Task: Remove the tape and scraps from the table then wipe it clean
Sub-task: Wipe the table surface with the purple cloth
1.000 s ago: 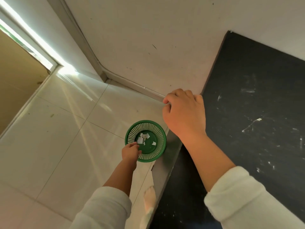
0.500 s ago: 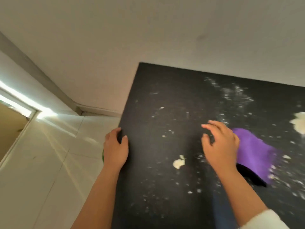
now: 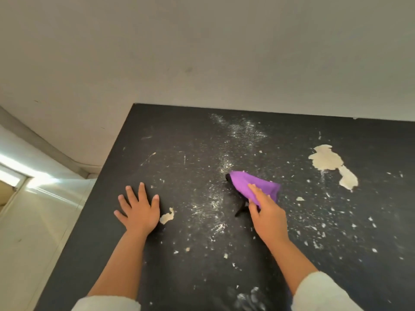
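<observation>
The right hand (image 3: 268,215) is lying on the crumpled purple cloth (image 3: 253,185), a little right of the middle of the frame. Its pointer finger is stretching out flat over the cloth and its thumb is tucking in at the cloth's near edge, so it is starting to pinch the cloth, though how firmly cannot be told. The cloth is sticking out up and to the left from the hand, with its pointed end aiming at the top left.

The left hand (image 3: 139,213) is pressing flat on the black table top (image 3: 190,277) at the lower left, with its fingers spread wide and nothing in them. A small pale scrap (image 3: 167,217) is lying just beside its thumb side.

The big pale torn patch (image 3: 330,163) is sitting at the upper right, well apart from the cloth. White crumbs (image 3: 314,227) are lying all around. The right hand is nearer to the big patch, so the wiping will likely be going to the right first.
</observation>
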